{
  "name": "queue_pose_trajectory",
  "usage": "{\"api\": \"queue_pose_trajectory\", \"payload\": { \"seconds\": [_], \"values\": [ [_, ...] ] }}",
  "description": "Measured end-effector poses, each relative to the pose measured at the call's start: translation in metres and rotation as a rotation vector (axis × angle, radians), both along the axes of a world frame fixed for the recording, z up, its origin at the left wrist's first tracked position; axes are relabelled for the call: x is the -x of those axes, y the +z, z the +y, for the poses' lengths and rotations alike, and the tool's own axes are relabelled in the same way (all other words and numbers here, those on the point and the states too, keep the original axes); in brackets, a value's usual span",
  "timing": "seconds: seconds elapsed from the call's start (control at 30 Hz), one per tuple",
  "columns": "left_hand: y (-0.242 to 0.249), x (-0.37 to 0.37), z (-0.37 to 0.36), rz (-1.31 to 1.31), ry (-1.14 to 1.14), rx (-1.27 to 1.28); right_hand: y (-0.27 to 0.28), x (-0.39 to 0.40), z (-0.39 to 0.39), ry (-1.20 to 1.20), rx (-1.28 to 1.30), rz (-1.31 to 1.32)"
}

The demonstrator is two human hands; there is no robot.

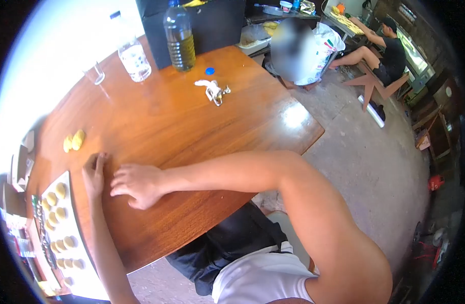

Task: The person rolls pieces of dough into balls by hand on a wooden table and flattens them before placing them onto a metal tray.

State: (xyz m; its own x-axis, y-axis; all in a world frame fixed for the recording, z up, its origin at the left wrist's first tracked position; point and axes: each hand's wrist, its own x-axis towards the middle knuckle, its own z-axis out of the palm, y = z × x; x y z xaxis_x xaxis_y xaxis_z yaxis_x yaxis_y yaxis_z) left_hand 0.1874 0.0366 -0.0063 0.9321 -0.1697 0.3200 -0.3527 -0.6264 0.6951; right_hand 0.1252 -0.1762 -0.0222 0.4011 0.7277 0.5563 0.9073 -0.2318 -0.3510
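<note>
My left hand (94, 173) rests on the wooden table (156, 134), fingers slightly bent and a little apart, with nothing visible in it. Beside it, my right hand (139, 185) hovers over or touches the tabletop, palm down, its fingers loosely curled and apart. Nothing shows in that hand either. Two yellow pieces (74, 141) lie just beyond my left hand. Along the table's left side is a white tray (85, 268) with several round, pale yellow pieces (60, 213) on it. My left forearm runs alongside this tray.
Toward the back stand an oil bottle (182, 43), a clear bottle (134, 61) and a glass (94, 74). A blue cap (209, 71) and a white cable (212, 92) lie nearby. Another person (393, 53) sits at the upper right, beyond a white sack (324, 50).
</note>
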Motion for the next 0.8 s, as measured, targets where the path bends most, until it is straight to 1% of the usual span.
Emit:
{"api": "queue_pose_trajectory", "payload": {
  "seconds": [0.07, 0.13, 0.17, 0.2, 0.23, 0.27, 0.3, 0.33, 0.37, 0.4, 0.43, 0.47, 0.53, 0.57, 0.6, 0.63, 0.67, 0.7, 0.73, 0.8],
  "values": [
    [0.009, 0.025, -0.013, 0.122, -0.057, 0.138, 0.001, -0.007, -0.009, 0.148, -0.155, 0.293],
    [0.007, 0.065, -0.034, 0.293, -0.119, 0.39, 0.01, -0.018, -0.043, 0.102, -0.231, 0.566],
    [0.007, 0.09, -0.06, 0.338, -0.36, 0.594, 0.012, -0.03, -0.066, 0.079, -0.208, 0.463],
    [0.016, 0.114, -0.066, 0.318, -0.27, 0.243, 0.016, -0.036, -0.091, -0.073, -0.196, 0.381],
    [0.021, 0.133, -0.077, 0.062, -0.272, -0.25, 0.004, -0.051, -0.108, -0.151, -0.271, 0.339],
    [0.029, 0.157, -0.1, 0.076, -0.217, -0.267, -0.006, -0.064, -0.122, -0.209, -0.397, 0.424],
    [0.027, 0.17, -0.111, -0.07, -0.19, -0.427, -0.002, -0.069, -0.133, -0.256, -0.401, 0.467],
    [0.023, 0.179, -0.115, -0.063, -0.197, -0.426, 0.005, -0.07, -0.142, -0.308, -0.401, 0.511],
    [0.018, 0.187, -0.116, -0.09, -0.153, -0.501, 0.008, -0.068, -0.146, -0.319, -0.404, 0.52],
    [0.02, 0.188, -0.122, -0.117, -0.112, -0.579, 0.008, -0.065, -0.144, -0.307, -0.428, 0.466],
    [0.028, 0.182, -0.125, -0.178, -0.126, -0.639, 0.009, -0.063, -0.142, -0.295, -0.453, 0.411],
    [0.04, 0.172, -0.128, -0.17, -0.143, -0.643, 0.008, -0.063, -0.142, -0.309, -0.46, 0.421],
    [0.065, 0.139, -0.146, 0.403, 0.08, -0.518, 0.01, -0.067, -0.144, -0.28, -0.427, 0.393],
    [0.076, 0.124, -0.166, 0.302, 0.01, -0.716, 0.009, -0.069, -0.145, -0.297, -0.426, 0.389],
    [0.067, 0.11, -0.178, 0.297, -0.003, -0.71, 0.008, -0.071, -0.145, -0.295, -0.492, 0.382],
    [0.048, 0.095, -0.189, 0.037, -0.162, -0.584, 0.007, -0.074, -0.146, -0.291, -0.559, 0.374],
    [0.036, 0.087, -0.198, -0.219, -0.318, -0.45, 0.006, -0.076, -0.144, -0.303, -0.559, 0.371],
    [0.031, 0.085, -0.205, -0.12, -0.305, -0.404, 0.004, -0.078, -0.144, -0.313, -0.605, 0.373],
    [0.029, 0.088, -0.208, -0.116, -0.316, -0.403, 0.001, -0.079, -0.144, -0.319, -0.653, 0.384],
    [0.028, 0.102, -0.209, -0.146, -0.378, -0.521, 0.002, -0.076, -0.144, -0.328, -0.648, 0.429]
  ]
}}
